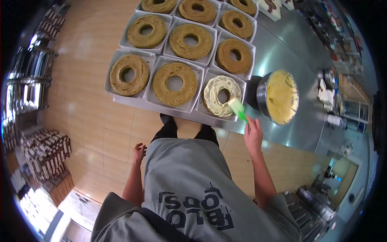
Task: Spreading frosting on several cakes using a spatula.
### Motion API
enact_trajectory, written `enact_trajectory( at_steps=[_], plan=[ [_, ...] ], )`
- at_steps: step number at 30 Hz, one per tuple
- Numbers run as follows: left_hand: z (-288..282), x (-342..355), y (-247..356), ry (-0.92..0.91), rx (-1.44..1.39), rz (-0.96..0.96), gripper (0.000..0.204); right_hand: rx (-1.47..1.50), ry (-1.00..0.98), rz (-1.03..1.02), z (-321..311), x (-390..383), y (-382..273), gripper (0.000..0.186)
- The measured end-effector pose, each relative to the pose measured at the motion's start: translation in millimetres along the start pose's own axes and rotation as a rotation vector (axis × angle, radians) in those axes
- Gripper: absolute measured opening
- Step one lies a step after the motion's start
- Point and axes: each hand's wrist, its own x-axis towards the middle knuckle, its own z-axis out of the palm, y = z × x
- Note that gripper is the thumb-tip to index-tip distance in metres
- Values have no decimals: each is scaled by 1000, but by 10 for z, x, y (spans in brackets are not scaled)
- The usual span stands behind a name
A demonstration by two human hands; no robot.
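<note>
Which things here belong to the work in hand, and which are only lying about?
Seemingly in use:
green-handled spreader, in the right hand
cream-coated ring cake
metal bowl of yellow mixture
plain ring cakes in white boxes

Apparently aside:
brown-and-white stack, left
metal rack, far left

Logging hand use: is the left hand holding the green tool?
No: the right hand grips the green tool, while the left hand hangs apart.

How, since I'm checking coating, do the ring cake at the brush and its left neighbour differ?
The coated ring cake looks creamy white; its left neighbour is plain brown. The brush is at the coated ring cake, none at its left neighbour. Both are rings in white boxes.
</note>
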Motion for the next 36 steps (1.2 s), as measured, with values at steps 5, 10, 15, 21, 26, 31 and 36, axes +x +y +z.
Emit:
enact_trajectory(
  at_steps=[5, 10, 15, 21, 26, 31, 36],
  plan=[
    [-372, 213, 393, -97, 129, -84, 48, 14, 95, 60, 291, 818, -296, 39],
    [-599, 470, 677, -89, 78, -25, 49, -59, 93, 195, 431, 609, -305, 37],
    [-523, 426, 854, -145, 110, -1, 48, -13, 114, 354, 357, 130, -495, 38],
    [-510, 509, 948, -181, 130, 25, 46, -122, 99, 349, 463, 128, -621, 39],
    [-596, 449, 725, -170, 181, -10, 46, -127, 64, 406, 421, -111, -702, 40],
    [-680, 645, 737, -155, 218, 25, 46, -123, 31, 392, 493, -119, -758, 42],
    [-647, 586, 662, -171, 164, 10, 45, -42, 83, 383, 462, -251, -782, 40]
  ],
)
